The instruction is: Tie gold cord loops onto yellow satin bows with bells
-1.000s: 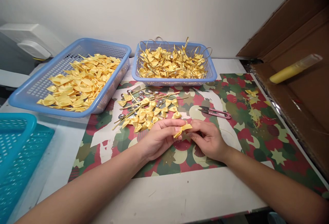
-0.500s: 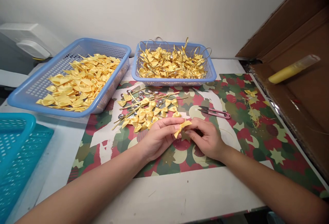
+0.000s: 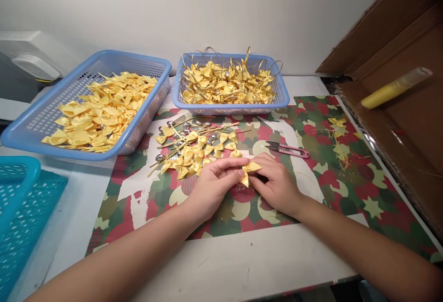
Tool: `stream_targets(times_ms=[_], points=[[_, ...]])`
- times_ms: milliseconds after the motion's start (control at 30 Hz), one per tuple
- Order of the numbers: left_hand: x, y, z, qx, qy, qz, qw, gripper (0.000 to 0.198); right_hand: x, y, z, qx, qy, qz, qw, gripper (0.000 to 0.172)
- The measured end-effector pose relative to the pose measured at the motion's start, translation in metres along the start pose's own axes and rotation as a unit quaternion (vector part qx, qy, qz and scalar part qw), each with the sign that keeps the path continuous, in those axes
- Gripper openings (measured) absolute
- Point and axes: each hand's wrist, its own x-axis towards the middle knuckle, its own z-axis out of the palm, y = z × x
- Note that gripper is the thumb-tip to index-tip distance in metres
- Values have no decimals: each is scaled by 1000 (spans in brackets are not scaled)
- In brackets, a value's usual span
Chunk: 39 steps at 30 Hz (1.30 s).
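A yellow satin ribbon bow (image 3: 248, 172) is held over the patterned sheet, its tails pointing toward me and to the right. My left hand (image 3: 220, 183) pinches it between thumb and fingers. From the other side, the fingertips of my right hand (image 3: 275, 183) close behind the bow; whether they grip the ribbon or a thin thread is hidden. Just beyond my left hand lies a loose pile of yellow bows (image 3: 194, 152), mixed with gold twist ties (image 3: 173, 154) and small silver bells (image 3: 187, 129). Pink-handled thread snips (image 3: 289, 149) rest beyond my right hand.
A blue basket (image 3: 129, 139) of yellow bows stands at the left. Another blue basket (image 3: 228, 107), behind the pile, holds bows with gold ties. A teal basket (image 3: 34, 209) is at the near left. Thread scraps (image 3: 342, 152) and a cardboard box (image 3: 398, 122) are at the right.
The bow has turned a little in my fingers, and its tails now spread wider. Both hands stay together in nearly the same place. The view has shifted slightly.
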Motion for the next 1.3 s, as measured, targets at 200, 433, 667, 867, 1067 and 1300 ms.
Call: stream_targets(times_ms=[200, 433, 667, 867, 1067, 1300], points=[[1, 2, 0, 20, 26, -14, 999, 20, 0, 0, -1, -4, -5, 5, 1000, 23], [0, 4, 3, 13, 46, -20, 999, 17, -2, 1, 1, -15, -12, -7, 1000, 21], [-1, 4, 2, 33, 45, -11, 998, 17, -2, 2, 2, -25, 4, -29, 999, 21], [0, 7, 5, 30, 61, -20, 998, 16, -1, 0, 1, -18, 11, -37, 999, 21], [0, 10, 6, 18, 58, -31, 998, 18, -2, 0, 2, -29, 10, -35, 999, 21], [-2, 9, 5, 25, 48, -29, 998, 16, -2, 1, 3, -33, 11, -39, 999, 22]])
